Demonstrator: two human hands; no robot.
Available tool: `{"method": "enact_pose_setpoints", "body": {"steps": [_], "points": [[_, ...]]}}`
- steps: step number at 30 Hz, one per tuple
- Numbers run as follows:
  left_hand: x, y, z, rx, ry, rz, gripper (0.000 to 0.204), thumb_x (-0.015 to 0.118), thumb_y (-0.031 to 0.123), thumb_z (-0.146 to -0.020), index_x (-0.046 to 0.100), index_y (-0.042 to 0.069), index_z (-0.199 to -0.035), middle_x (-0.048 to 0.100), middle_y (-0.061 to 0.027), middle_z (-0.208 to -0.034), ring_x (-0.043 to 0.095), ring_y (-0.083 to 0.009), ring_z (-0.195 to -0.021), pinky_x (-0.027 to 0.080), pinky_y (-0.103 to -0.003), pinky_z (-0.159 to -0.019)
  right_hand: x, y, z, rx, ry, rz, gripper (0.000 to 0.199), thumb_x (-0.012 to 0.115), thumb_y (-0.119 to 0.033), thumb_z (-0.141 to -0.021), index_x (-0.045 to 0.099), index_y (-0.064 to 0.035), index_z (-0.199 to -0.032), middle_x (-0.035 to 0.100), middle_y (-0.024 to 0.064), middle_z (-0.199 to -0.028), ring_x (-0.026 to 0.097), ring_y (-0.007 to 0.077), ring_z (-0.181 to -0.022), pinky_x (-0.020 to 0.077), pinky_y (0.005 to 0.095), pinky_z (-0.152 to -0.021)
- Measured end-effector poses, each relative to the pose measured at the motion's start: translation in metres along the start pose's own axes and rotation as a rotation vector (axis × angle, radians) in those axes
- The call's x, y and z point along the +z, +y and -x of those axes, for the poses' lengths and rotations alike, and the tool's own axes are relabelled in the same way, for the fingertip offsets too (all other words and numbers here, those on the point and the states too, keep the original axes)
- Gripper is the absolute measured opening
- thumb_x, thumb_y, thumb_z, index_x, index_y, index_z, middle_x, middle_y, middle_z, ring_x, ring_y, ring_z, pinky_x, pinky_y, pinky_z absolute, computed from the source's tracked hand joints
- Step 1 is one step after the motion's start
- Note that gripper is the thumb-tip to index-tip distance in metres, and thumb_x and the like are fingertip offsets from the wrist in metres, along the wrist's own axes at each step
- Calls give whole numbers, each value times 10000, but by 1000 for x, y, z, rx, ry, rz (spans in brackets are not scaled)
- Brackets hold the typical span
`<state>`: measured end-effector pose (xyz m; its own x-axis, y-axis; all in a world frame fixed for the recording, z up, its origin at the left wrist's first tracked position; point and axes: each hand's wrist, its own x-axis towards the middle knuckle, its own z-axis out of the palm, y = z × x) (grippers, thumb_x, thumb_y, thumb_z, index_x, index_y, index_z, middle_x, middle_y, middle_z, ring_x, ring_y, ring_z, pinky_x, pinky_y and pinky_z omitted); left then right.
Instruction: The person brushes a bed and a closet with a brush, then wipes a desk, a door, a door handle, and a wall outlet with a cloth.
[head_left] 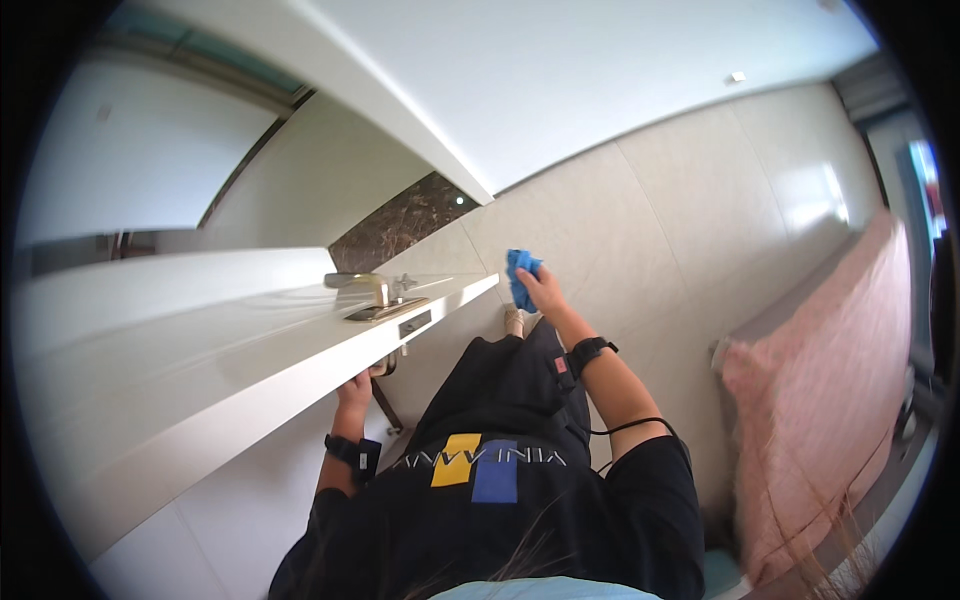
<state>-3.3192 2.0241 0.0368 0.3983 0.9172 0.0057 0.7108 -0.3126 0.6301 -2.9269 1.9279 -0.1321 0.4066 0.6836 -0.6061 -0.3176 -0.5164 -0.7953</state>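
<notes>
A white door (200,350) stands open with its narrow edge toward me, running from lower left to the middle. A brass lever handle (358,283) and a metal latch plate (386,311) sit on it. My left hand (354,386) is under the door's edge, closed around the handle on the other side (384,366), which is mostly hidden. My right hand (545,292) holds a crumpled blue cloth (521,272) right beside the far end of the door's edge. Both wrists carry black bands.
Large beige tiles (680,210) cover the floor. A pink fluffy cover (830,380) lies on furniture at the right. A dark marble strip (400,225) runs past the door, beside a white wall (560,70). My foot (514,320) shows below the cloth.
</notes>
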Motion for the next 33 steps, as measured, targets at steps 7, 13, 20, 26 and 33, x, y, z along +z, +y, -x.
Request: {"method": "enact_pose_setpoints", "body": {"steps": [7,13,20,26,33], "points": [[1,11,26,-51,136,-195,238,463,188,-884,560,21,-1023,558,-144,-982,541,-279,-868,448,-372,-794,86,-198,19,-344,-478,127,360,589,-284,-859,561,21,-1049,639,95,-862,588,129,-788,480,284,-723],[9,40,40,-216,333,-162,309,416,247,-903,494,24,-1102,504,-130,-1078,481,-262,-967,392,-360,-858,97,-196,-3,-237,-669,112,326,597,-257,-856,577,23,-1021,631,73,-843,574,116,-772,478,272,-707],[21,93,34,-442,688,-20,397,361,315,-926,417,27,-1195,440,-114,-1189,411,-242,-1082,326,-346,-934,48,-181,-28,-144,-848,258,344,612,-277,-837,591,30,-989,648,118,-840,619,173,-779,487,297,-699],[49,142,17,-544,1103,387,476,314,373,-946,352,30,-1275,385,-101,-1284,351,-224,-1180,269,-334,-998,50,-212,-41,-151,-1013,295,324,612,-251,-835,586,34,-986,653,125,-830,633,175,-769,497,298,-701],[55,213,-37,-412,1429,731,559,266,440,-964,287,40,-1353,340,-87,-1372,298,-207,-1275,216,-323,-1061,119,-285,7,-516,-1490,101,337,601,-154,-839,509,-12,-1130,617,107,-979,590,177,-884,465,296,-783]]}}
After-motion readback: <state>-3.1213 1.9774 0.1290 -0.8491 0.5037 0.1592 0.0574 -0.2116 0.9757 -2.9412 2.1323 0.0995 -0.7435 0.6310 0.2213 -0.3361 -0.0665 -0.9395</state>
